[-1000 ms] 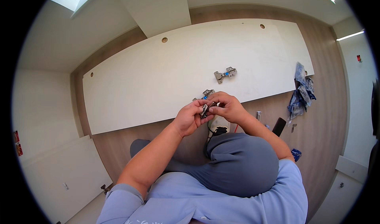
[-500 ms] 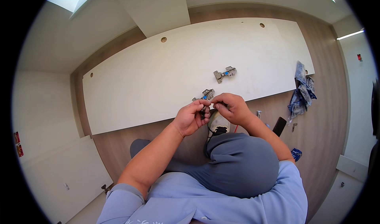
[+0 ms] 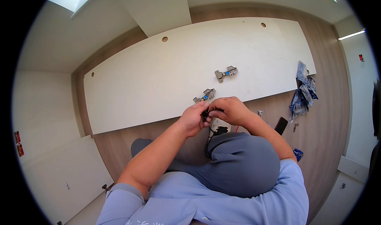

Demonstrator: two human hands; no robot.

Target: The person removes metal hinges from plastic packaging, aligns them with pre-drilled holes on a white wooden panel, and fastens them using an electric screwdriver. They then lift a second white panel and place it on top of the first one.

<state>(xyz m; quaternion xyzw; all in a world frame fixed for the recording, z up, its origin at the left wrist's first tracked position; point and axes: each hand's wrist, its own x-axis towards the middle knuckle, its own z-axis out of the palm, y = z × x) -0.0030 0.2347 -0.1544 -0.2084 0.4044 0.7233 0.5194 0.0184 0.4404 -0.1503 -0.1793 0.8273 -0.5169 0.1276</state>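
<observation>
My left hand is curled round some small dark pieces, perhaps screws, though they are too small to be sure. My right hand meets it, with thumb and fingers pinched together at the left fingertips; what they hold is hidden. Just beyond the hands, a metal cabinet hinge with a blue part lies on the large white panel. A second such hinge rests farther back and to the right.
Round holes mark the panel's far side. Crumpled plastic bags lie at its right end. On the wooden floor are a black phone, small metal parts and a blue packet. Another white panel is at the left.
My right hand has closed in on my left, its fingers now bent down over the left fingertips. The dark pieces stay in the left hand, and both hinges lie where they were.
</observation>
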